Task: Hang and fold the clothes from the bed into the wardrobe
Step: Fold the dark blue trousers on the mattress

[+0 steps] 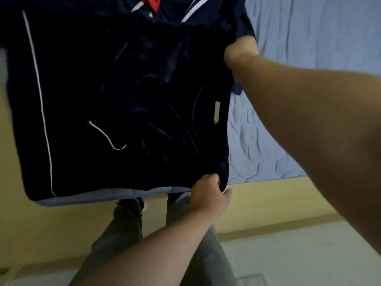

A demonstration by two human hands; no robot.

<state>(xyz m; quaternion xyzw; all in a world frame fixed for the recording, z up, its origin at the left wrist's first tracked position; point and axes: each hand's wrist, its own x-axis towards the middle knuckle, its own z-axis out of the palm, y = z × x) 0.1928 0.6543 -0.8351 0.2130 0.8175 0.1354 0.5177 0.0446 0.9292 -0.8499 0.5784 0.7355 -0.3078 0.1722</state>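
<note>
Here, over the near edge of the pale blue quilted bed [309, 58], a dark navy white-piped sports top [123, 100] is stretched flat, seemingly for folding: the right hand [241, 50] grips its side, the left hand [210, 193] pinches its hem corner.

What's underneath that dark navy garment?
The blue bed sheet shows past the navy garment on its right side and along its lower edge. Whatever else lies beneath it is covered.

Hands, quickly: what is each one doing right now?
Left hand: closed, pinching the lower corner of the navy garment.
Right hand: closed, gripping the same garment's upper side edge; fingers hidden behind fabric.
</note>
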